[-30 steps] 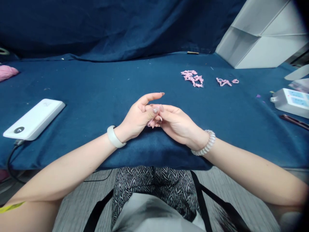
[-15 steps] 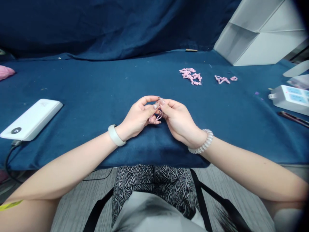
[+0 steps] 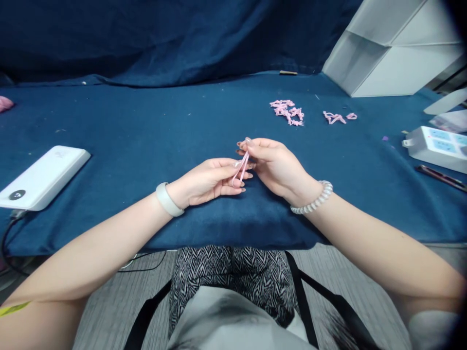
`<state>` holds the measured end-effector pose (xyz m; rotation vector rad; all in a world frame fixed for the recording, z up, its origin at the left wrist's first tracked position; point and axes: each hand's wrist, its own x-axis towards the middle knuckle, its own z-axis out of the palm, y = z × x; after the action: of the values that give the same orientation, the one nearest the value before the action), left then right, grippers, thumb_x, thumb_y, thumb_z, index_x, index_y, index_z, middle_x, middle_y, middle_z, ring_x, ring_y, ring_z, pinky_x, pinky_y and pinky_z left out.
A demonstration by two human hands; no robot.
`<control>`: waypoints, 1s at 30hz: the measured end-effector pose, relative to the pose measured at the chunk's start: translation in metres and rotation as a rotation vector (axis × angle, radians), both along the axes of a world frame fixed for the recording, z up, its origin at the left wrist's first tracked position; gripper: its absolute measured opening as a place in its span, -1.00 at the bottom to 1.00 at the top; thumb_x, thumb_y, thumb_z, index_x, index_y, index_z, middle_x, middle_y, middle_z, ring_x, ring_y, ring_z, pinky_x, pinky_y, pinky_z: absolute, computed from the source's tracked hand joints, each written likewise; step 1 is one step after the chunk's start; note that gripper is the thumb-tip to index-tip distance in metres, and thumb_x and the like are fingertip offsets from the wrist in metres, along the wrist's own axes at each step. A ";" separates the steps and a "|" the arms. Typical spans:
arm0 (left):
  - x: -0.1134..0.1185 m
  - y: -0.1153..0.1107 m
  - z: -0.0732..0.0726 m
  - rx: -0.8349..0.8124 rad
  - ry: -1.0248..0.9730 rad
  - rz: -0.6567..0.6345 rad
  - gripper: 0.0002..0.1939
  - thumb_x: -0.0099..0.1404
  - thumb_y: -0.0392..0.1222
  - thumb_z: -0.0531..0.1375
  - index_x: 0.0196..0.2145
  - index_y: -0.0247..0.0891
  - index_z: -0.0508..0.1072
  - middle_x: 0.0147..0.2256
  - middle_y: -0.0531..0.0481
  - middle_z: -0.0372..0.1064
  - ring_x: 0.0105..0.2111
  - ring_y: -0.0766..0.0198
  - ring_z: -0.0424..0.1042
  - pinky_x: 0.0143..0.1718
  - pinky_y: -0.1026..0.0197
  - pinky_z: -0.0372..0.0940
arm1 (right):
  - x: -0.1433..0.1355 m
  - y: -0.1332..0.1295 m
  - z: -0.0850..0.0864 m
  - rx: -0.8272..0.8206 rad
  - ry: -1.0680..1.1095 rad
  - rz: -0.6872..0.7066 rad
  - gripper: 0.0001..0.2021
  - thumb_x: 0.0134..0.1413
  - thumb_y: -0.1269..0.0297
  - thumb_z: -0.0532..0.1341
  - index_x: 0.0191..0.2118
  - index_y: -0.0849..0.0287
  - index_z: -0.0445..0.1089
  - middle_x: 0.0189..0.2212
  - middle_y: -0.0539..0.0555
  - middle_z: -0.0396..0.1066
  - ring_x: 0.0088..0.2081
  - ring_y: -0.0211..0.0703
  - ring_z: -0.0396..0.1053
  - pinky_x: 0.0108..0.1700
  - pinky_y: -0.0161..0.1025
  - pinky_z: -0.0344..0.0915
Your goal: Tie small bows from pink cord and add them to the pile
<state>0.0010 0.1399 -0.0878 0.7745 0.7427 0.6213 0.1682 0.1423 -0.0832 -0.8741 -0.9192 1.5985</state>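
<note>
A thin loop of pink yarn stretches between my two hands over the front part of the blue-covered table. My right hand pinches its upper end between thumb and forefinger. Lower down and to the left, my left hand holds the strands under its thumb, the other fingers partly extended. Beyond them on the cloth lies a pile of knotted pink yarn pieces, with a smaller group of pink pieces to its right.
At the left sits a white power bank with a black cable; a pink yarn ball is behind it. On the right are a white power strip, a dark pen and a grey-white storage box.
My hands have moved apart from their close pinch, the right one up and the left one down. The pink yarn is now drawn out between them. The view has shifted slightly.
</note>
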 end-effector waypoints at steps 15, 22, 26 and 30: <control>-0.002 0.000 -0.005 0.035 -0.042 -0.071 -0.87 0.18 -0.25 0.36 -0.33 -0.36 0.54 -0.41 -0.04 0.52 -0.60 0.45 0.43 -0.54 0.36 0.48 | -0.002 -0.005 0.002 0.008 0.011 0.121 -0.87 -0.16 0.32 0.42 -0.52 0.22 0.48 -0.51 -0.02 0.40 -0.48 -0.37 0.26 -0.42 -0.35 0.23; 0.002 -0.003 -0.007 0.240 -0.034 0.039 -0.69 0.04 -0.14 0.45 -0.37 -0.38 0.49 -0.52 0.05 0.46 -0.64 0.46 0.39 -0.53 0.37 0.47 | 0.000 -0.002 0.000 0.059 0.046 0.164 -0.84 -0.07 0.21 0.40 -0.41 0.21 0.54 -0.43 0.00 0.44 -0.41 -0.32 0.33 -0.37 -0.33 0.30; 0.002 -0.003 -0.006 0.328 -0.051 0.085 -0.69 0.07 -0.12 0.44 -0.38 -0.38 0.46 -0.52 0.06 0.45 -0.64 0.48 0.38 -0.49 0.34 0.48 | 0.002 -0.002 0.000 0.091 0.049 0.192 -0.77 0.06 0.09 0.33 -0.34 0.16 0.55 -0.33 0.03 0.48 -0.27 -0.26 0.39 -0.23 -0.28 0.34; 0.002 -0.003 -0.006 0.338 -0.073 0.069 -0.68 0.08 -0.11 0.43 -0.38 -0.37 0.44 -0.53 0.09 0.43 -0.65 0.49 0.36 -0.49 0.35 0.48 | 0.001 -0.003 0.000 0.134 0.037 0.305 -0.73 0.06 0.04 0.33 -0.31 0.18 0.55 -0.44 0.03 0.47 -0.38 -0.25 0.40 -0.25 -0.22 0.36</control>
<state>0.0026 0.1365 -0.0934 1.0337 0.6065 0.8468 0.1695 0.1398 -0.0833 -0.6303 -1.1610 1.7811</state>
